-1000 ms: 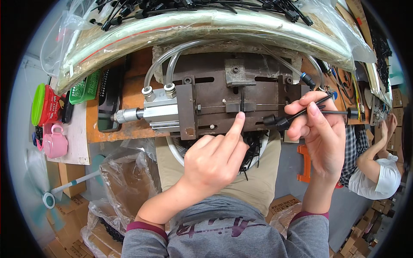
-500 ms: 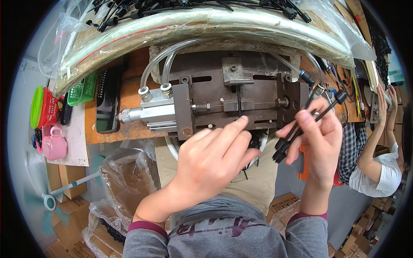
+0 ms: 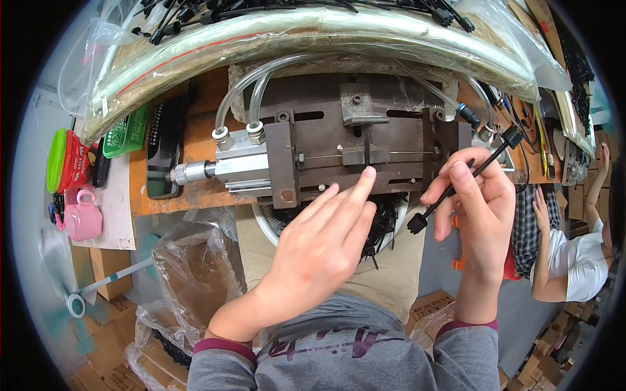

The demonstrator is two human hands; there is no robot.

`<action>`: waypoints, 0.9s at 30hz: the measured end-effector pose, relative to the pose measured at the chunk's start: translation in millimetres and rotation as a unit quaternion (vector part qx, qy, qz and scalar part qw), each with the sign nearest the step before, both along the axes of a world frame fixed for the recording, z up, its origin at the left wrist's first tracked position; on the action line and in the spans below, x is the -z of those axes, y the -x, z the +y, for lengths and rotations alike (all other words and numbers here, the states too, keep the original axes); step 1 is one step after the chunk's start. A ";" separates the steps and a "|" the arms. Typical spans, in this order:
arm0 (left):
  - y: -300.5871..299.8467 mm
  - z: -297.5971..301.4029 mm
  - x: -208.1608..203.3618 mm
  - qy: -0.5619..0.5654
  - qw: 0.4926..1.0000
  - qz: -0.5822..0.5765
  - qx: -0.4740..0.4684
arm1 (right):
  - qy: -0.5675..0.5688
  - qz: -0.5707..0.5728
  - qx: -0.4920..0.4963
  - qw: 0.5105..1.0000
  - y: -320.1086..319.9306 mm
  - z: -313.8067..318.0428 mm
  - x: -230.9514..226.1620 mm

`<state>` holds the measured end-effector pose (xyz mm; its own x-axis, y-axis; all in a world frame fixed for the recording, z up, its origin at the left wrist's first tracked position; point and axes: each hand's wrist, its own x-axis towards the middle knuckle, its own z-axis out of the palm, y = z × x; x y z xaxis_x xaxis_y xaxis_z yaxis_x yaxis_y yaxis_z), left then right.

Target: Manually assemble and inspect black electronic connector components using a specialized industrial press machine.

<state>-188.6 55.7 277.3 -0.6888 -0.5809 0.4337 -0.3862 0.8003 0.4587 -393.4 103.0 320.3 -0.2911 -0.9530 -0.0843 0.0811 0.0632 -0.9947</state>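
My left hand (image 3: 326, 238) is open, palm down, with its fingers stretched out. Its index fingertip is at the near end of a thin black plastic rod (image 3: 367, 146) standing out of a slotted block in the dark metal clamping fixture (image 3: 319, 143). Whether the fingertip presses on the rod, I cannot tell. Off to the right, my right hand (image 3: 479, 202) is closed around a slim black rod (image 3: 489, 163) with a thick knobbed end at each side. A second dark rod lies partly hidden among its fingers.
A silver air cylinder (image 3: 241, 169) with clear hoses sits at the fixture's left. A basin (image 3: 264, 225) of black parts rests under my hands. Plastic-covered padding (image 3: 313, 32) runs along the back. A pink mug (image 3: 83, 215) stands left; another person (image 3: 567, 260) is at right.
The cylinder's shaft has slid left, out of its left end, and the nut inside the fixture has shifted left too. Fewer black rods show in my right hand.
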 end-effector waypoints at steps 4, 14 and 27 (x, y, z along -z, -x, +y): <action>7.2 -3.0 -4.4 0.015 0.999 -0.036 -0.026 | 0.003 -0.015 -0.026 1.000 -1.3 3.1 0.6; 5.6 1.2 -12.7 -0.014 0.993 0.104 0.047 | 0.007 -0.163 -0.057 0.985 4.9 8.3 7.8; 11.6 13.5 18.7 0.075 0.992 0.054 -0.084 | 0.107 0.057 -0.007 0.993 12.8 5.0 5.9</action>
